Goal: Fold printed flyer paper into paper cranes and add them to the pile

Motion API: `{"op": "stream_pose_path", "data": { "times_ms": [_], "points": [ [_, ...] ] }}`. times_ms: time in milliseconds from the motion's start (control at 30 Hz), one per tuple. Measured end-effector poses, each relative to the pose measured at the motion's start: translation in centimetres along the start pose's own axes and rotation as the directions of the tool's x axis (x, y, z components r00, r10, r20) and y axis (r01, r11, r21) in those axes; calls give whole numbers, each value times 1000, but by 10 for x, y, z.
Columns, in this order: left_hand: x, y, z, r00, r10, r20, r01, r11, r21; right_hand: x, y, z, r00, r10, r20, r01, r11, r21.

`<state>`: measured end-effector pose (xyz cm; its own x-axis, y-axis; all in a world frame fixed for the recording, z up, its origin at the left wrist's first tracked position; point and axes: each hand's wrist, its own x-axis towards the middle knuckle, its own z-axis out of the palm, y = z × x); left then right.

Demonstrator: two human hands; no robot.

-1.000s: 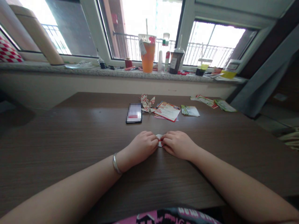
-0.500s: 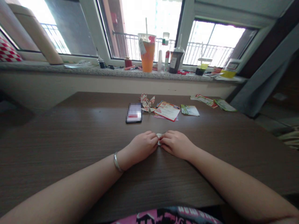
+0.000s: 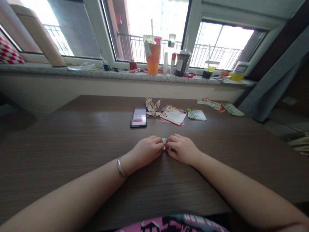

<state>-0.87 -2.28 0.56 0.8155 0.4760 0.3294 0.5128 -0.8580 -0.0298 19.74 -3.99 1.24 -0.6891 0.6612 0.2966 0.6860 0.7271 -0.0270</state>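
Between my two hands, low over the brown table [image 3: 101, 180], is a small piece of paper [image 3: 164, 144], white with some red; most of it is hidden by fingers. My left hand [image 3: 150, 149], with a silver bangle at its wrist, grips the paper's left side with bent fingers. The other side is pinched by my right hand [image 3: 182, 149]. Folded paper figures [image 3: 153, 107] with red stripes lie beyond the hands, beside a phone [image 3: 138, 117]. To their right is a stack of printed paper sheets [image 3: 174, 115].
Greenish paper slips [image 3: 196, 114] lie right of the stack, more slips [image 3: 214, 105] at the far right. On the windowsill [image 3: 84, 72] behind the table stand an orange drink cup [image 3: 153, 59], a dark drink cup [image 3: 181, 63] and small bottles. A grey curtain [image 3: 267, 87] hangs at right.
Both hands stay in nearly the same place on the paper. The fingers of my right hand have shifted slightly, and a bit more red shows between the hands.
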Motion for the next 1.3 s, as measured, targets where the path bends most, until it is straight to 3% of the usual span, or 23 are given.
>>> {"op": "stream_pose_path", "data": {
  "times_ms": [500, 800, 1100, 1300],
  "points": [
    [-1, -7, 3, 999, -52, -11, 51, 991, -122, 3, 4, 6, 990, 126, 69, -134, 983, 122],
    [-1, -5, -5, 997, -64, 32, 64, 998, -6, 7, 8, 8, 959, 259, 114, -273, 953, 133],
    [-4, 0, -12, 995, 50, 85, -56, 996, 70, 7, 10, 10, 946, 303, 112, -319, 933, 167],
    [-6, 2, -12, 997, 43, 57, -47, 997, 69, 10, 10, 9, 945, 305, 121, -321, 934, 157]
  ]
}}
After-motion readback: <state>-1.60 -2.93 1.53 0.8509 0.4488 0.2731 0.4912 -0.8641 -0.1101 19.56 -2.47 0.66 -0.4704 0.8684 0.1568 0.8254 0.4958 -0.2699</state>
